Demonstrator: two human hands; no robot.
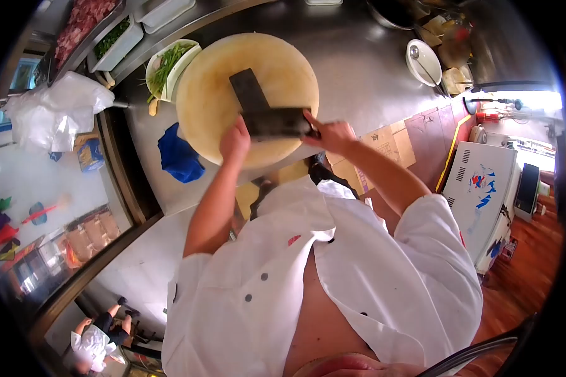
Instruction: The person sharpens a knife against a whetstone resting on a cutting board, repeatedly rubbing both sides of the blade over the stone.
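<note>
While left fingers [239, 128] and right fingers [310, 119] clasp a cleaver [275, 123], a greens bowl [183, 63] flanks the board [209, 94].

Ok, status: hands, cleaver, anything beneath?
Right hand grips cleaver. Left hand at its opposite end. Cleaver over round board, partly hiding dark slab.

One round chopping board [201, 94], two dark flat slabs [249, 89] [275, 123], one blue cloth [179, 154]
</note>
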